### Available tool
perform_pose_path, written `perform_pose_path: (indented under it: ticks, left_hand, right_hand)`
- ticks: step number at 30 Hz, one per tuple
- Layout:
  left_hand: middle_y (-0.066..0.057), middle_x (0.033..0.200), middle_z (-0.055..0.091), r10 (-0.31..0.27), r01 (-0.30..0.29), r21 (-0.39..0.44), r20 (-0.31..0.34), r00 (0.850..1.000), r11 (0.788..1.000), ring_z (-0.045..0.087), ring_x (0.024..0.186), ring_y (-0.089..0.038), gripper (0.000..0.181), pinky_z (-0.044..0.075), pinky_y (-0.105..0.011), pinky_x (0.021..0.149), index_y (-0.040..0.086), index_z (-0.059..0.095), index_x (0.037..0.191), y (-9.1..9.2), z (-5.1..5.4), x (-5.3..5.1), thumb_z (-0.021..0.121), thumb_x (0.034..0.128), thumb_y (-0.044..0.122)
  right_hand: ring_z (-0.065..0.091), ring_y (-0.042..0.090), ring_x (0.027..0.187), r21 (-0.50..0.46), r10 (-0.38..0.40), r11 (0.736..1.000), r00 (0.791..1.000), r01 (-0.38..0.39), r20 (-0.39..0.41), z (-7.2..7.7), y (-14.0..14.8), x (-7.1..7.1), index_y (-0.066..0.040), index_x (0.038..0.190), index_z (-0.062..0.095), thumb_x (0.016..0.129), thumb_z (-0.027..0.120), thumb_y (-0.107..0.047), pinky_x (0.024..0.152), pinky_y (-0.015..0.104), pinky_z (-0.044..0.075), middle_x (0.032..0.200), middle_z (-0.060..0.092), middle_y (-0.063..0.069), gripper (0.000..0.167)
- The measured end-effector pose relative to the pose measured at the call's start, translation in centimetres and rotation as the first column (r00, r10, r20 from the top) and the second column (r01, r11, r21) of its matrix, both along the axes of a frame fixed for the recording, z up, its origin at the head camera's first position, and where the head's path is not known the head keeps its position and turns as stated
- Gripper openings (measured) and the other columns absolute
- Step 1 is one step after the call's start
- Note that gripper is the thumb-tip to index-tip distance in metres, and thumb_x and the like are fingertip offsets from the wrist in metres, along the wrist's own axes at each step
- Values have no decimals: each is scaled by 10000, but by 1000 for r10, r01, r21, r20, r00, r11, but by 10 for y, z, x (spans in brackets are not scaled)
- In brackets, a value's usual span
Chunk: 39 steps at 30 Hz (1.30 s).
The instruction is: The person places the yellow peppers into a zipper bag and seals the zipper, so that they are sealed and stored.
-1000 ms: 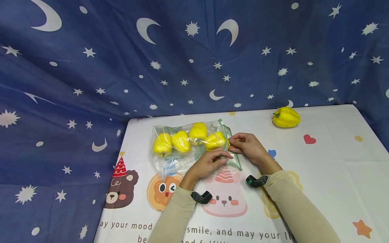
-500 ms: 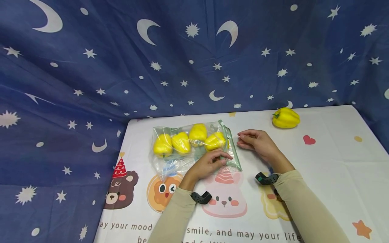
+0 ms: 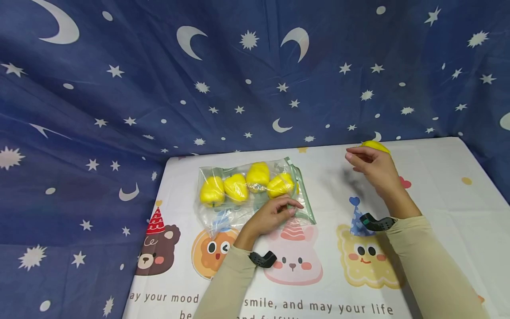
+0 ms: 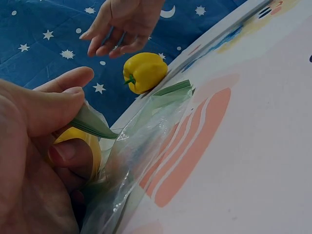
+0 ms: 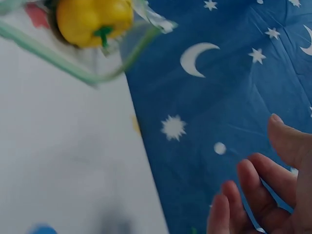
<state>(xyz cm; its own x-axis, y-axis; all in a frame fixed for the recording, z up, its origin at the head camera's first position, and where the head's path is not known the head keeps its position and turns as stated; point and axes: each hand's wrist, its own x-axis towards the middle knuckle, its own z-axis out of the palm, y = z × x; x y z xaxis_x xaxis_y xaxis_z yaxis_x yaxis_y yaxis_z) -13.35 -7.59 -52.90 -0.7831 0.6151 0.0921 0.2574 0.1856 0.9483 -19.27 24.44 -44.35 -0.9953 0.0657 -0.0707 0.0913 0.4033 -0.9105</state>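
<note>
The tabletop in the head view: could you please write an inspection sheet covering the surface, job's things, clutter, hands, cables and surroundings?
Surface: white printed tablecloth with cartoon figures and lettering.
Job's things: clear bag with green edging, lying flat; four yellow peppers inside; one loose pepper on the cloth near its far edge. Whether the bag is sealed, I cannot tell.
Clutter: nothing seen.
Hands: left hand pinches the bag's green edge; right hand raised, fingers relaxed, holding nothing, partly hiding the loose pepper.
Cables: nothing seen.
Surroundings: dark blue curtain with moons and stars.
</note>
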Motion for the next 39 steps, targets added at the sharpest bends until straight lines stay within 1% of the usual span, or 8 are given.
perform_pose_path:
  ticks: [3,7,10,15,20,23,29,39]
  left_hand:
    - [-30,1019,610,0,0,3,3,1000,1000,496,806,-104,227,433,-204,737,132,716,1220,0,0,0,603,1023,120]
    - [-36,1024,608,-2,2,4,5,1000,1000,492,809,-101,228,429,-204,741,124,714,1222,0,1,0,600,1024,118]
    - [-38,1029,607,-7,7,5,9,1000,1000,489,808,-96,228,428,-202,740,116,712,1223,0,2,0,598,1025,117]
    - [-42,1031,607,-11,11,6,12,1000,1000,484,798,-95,229,425,-198,732,117,711,1224,-1,2,0,595,1027,123]
    - [-39,1036,610,-12,12,6,11,1000,1000,484,790,-95,229,425,-198,725,125,712,1225,-1,2,0,594,1029,134]
    - [-39,1042,615,-8,8,4,5,1000,1000,489,798,-97,229,429,-199,732,127,712,1226,-1,2,0,599,1028,137]
    - [-40,1040,623,2,-2,-2,7,1000,1000,494,792,-95,229,433,-202,733,122,713,1223,-1,1,0,604,1022,128]
    - [-58,1001,600,-4,4,-7,25,1000,1000,488,737,-78,243,439,-202,706,112,706,1234,0,3,-1,615,1009,120]
  right_hand:
    - [626,5,965,126,-38,991,996,49,-86,9,12,-2,-118,1299,698,908,751,-467,739,99,488,997,650,-204,526]
    - [595,215,1165,271,-53,959,992,82,-114,17,27,-5,-136,1312,689,881,754,-536,798,168,407,1152,703,8,591]
    - [541,354,1251,320,-57,943,993,87,-103,20,36,-7,-119,1343,667,878,749,-555,836,289,401,1281,659,179,643]
    - [483,441,1300,399,-31,915,996,63,-85,17,52,-13,-109,1388,631,876,735,-584,987,572,413,1428,571,229,707]
    - [321,524,1454,460,2,888,1000,6,-18,8,65,-20,-118,1478,543,896,711,-584,1111,727,275,1548,427,281,764]
    - [232,546,1491,460,3,888,999,-19,36,0,70,-24,-150,1537,467,909,689,-592,1119,757,228,1586,350,300,800]
    - [281,566,1451,428,7,901,990,-66,138,-16,75,-28,-221,1604,338,896,653,-661,1102,741,284,1622,298,274,891]
    - [370,549,1395,379,-10,925,993,-34,115,-30,77,-32,-142,1569,388,925,707,-523,1113,664,363,1590,364,272,814]
